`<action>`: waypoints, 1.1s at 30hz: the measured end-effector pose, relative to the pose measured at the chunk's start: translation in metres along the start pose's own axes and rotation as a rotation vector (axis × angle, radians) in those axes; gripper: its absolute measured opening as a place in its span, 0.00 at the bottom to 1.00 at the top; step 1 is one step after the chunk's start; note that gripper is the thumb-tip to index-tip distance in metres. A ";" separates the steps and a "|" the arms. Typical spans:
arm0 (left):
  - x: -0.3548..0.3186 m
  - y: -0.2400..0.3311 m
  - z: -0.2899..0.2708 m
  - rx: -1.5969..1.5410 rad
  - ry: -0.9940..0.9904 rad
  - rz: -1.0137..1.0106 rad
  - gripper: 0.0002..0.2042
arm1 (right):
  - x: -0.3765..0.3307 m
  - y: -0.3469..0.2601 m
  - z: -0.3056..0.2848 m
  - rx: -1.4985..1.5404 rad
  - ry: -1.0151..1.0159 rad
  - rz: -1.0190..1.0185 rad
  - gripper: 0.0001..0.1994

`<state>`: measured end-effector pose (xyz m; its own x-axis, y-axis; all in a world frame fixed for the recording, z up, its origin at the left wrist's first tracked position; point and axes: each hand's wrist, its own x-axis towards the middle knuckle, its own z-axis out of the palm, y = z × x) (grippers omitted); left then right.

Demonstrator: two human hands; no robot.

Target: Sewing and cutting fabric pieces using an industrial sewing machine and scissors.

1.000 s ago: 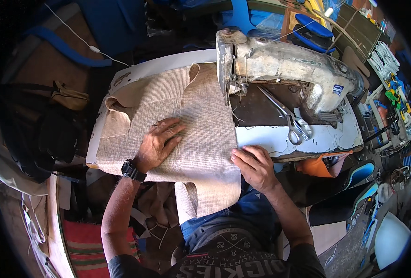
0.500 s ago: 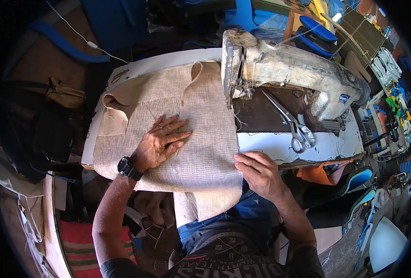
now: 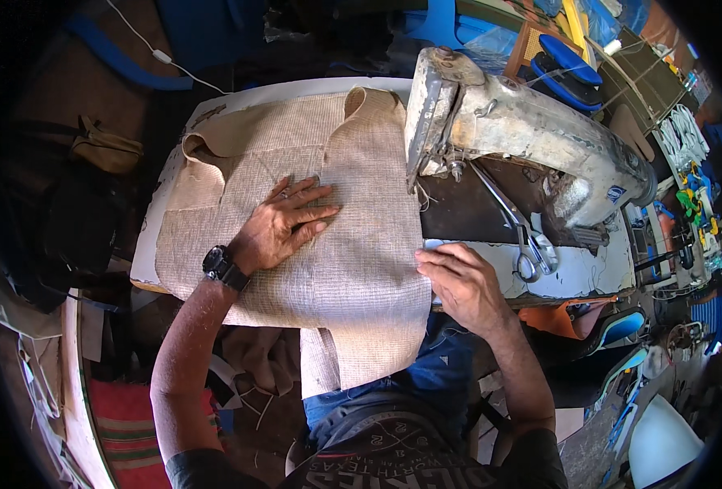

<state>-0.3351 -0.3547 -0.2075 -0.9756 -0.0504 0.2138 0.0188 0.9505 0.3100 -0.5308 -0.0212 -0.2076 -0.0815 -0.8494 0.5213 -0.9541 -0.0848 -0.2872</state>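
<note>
A large piece of beige woven fabric (image 3: 361,269) lies over the white sewing table (image 3: 503,262), its near end hanging down over my lap. Two of its far parts curl upward in loops. My left hand (image 3: 283,224) rests flat on the fabric with fingers spread, a black watch on the wrist. At the fabric's right edge, my right hand (image 3: 463,285) pinches the cloth between thumb and fingers. The head of an old, worn sewing machine (image 3: 524,122) stands at the right, its needle end beside the fabric's edge.
Metal scissors (image 3: 524,236) lie under the machine's arm, right of the fabric. A white cable (image 3: 162,55) hangs at the far left. Behind the machine sits a blue-edged object (image 3: 568,69). A red striped cloth (image 3: 145,432) is low at the left.
The view has shifted slightly, moving the machine rightward in the picture. Both hands keep their places on the fabric, which looks nearly the same.
</note>
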 end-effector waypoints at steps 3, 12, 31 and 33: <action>0.009 -0.009 0.001 -0.013 0.002 -0.009 0.23 | 0.008 0.008 0.001 -0.001 -0.026 0.015 0.11; 0.035 -0.044 0.005 0.017 0.053 0.027 0.22 | 0.030 0.039 0.015 0.050 -0.032 0.039 0.11; 0.068 -0.055 -0.002 0.090 0.069 -0.205 0.21 | 0.047 0.046 0.017 -0.032 0.027 0.053 0.11; 0.051 -0.039 -0.003 0.282 0.138 -0.140 0.20 | 0.026 0.022 0.007 0.022 0.121 0.133 0.10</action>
<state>-0.3854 -0.3955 -0.2064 -0.9254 -0.2087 0.3164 -0.1929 0.9779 0.0808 -0.5518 -0.0490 -0.2058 -0.2416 -0.7852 0.5702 -0.9261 0.0111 -0.3771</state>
